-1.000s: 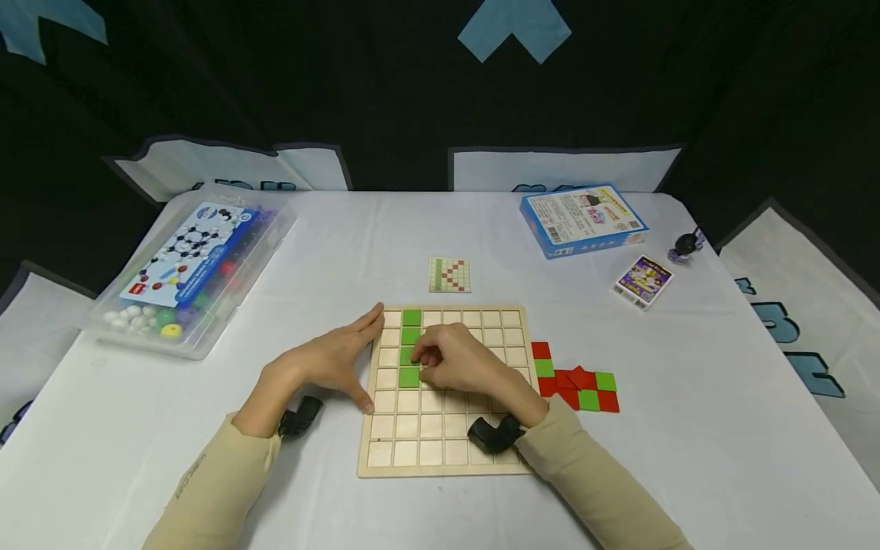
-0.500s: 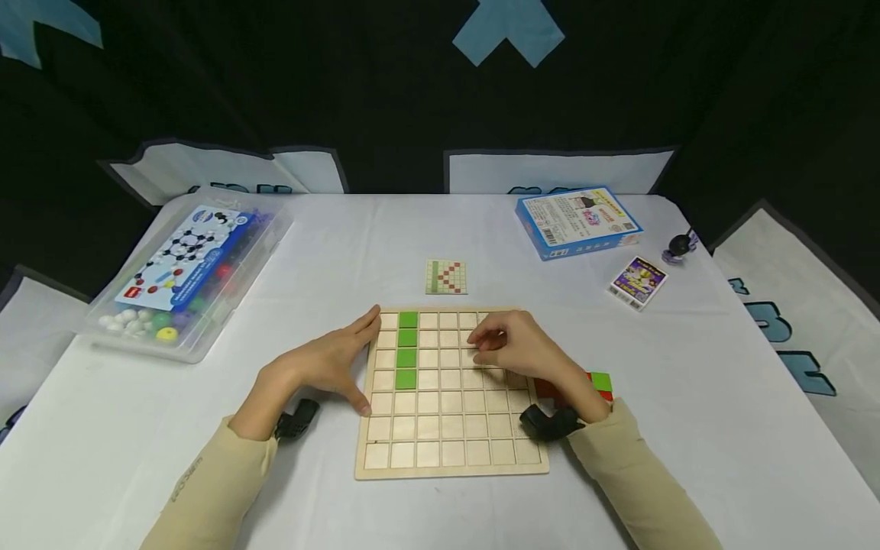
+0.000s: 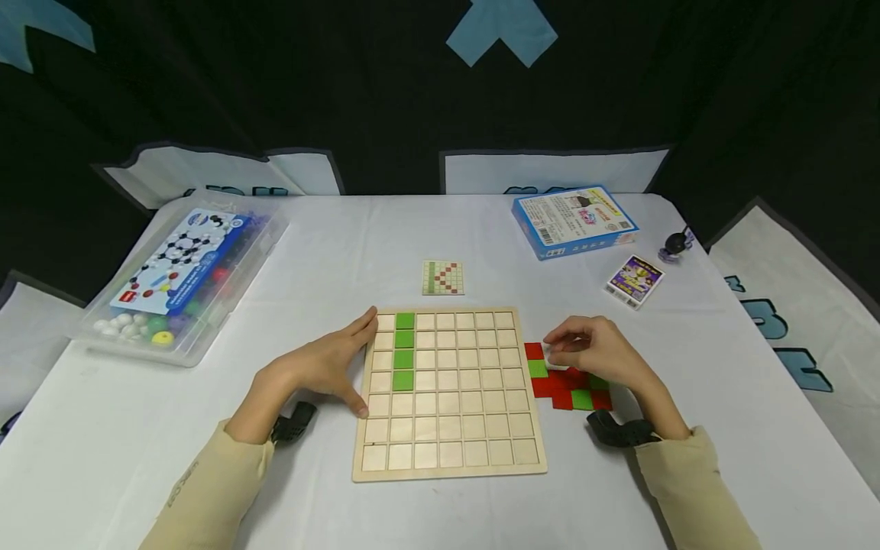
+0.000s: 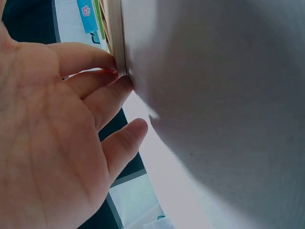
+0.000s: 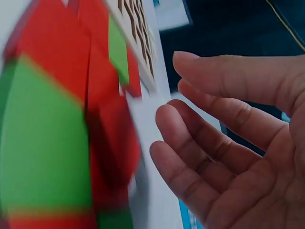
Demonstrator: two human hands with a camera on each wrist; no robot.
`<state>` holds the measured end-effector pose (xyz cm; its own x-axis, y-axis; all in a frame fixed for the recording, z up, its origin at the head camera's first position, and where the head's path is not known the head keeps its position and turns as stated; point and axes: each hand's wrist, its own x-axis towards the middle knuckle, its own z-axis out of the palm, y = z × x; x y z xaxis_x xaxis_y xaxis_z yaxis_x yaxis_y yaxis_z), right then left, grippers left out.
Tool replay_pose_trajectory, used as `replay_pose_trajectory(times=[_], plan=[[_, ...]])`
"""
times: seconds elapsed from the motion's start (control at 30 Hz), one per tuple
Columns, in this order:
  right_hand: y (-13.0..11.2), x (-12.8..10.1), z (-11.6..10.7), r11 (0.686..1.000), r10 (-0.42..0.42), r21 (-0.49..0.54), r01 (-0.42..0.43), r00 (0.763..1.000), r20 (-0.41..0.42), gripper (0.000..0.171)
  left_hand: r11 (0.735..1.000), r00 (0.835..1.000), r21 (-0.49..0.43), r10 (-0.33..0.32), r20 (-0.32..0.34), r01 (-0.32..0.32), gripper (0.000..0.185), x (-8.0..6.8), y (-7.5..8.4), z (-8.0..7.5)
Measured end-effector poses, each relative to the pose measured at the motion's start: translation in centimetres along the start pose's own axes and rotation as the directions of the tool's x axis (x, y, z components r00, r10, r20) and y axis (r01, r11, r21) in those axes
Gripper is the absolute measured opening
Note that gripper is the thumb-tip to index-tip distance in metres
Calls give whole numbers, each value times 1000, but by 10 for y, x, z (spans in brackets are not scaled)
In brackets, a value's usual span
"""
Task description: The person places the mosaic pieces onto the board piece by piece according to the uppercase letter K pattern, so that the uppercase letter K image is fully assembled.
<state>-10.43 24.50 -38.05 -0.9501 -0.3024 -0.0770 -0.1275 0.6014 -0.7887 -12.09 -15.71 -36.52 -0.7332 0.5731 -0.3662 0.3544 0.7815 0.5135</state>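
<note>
A wooden grid board (image 3: 450, 451) lies on the table, with several green square tiles (image 3: 404, 340) in a column in its upper left cells. My left hand (image 3: 323, 363) rests spread along the board's left edge; in the left wrist view its fingertips (image 4: 125, 85) touch the wooden rim (image 4: 119, 43). Right of the board lie loose red (image 3: 541, 387) and green (image 3: 538, 369) tiles, partly overlapping. Over them hovers my right hand (image 3: 591, 347), its fingers loosely bent and nothing held. The right wrist view shows a gap between thumb and fingers beside the tiles (image 5: 45, 138).
A small pattern card (image 3: 443, 278) lies beyond the board. At the back right are a blue box (image 3: 576, 221), a small purple card pack (image 3: 635, 281) and a dark small object (image 3: 676, 244). A clear plastic case (image 3: 192, 347) of coloured balls stands at the left.
My right hand has moved right, from the green column across the board to over the loose tiles. The left hand stays at the board's edge. The green column looks the same.
</note>
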Motion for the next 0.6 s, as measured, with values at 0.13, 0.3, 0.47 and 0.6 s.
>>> replay_pose_trajectory(times=[0.13, 0.3, 0.47, 0.6], plan=[[12, -11, -12, 999, 52, -5, -52, 999, -4, 22, 1000, 1000, -7, 1, -2, -1, 134, 0, 0, 0], [22, -19, -24, 996, 91, 3, -91, 996, 21, 25, 1000, 1000, 2, 4, -10, -4, 135, 0, -1, 1], [26, -24, -32, 994, 111, -1, -111, 991, 75, 26, 1000, 1000, 13, 7, -11, -7, 135, 0, -2, 2], [28, -26, -36, 994, 113, -7, -113, 984, 137, 29, 1000, 1000, 14, 10, -12, -10, 134, 0, -2, 1]])
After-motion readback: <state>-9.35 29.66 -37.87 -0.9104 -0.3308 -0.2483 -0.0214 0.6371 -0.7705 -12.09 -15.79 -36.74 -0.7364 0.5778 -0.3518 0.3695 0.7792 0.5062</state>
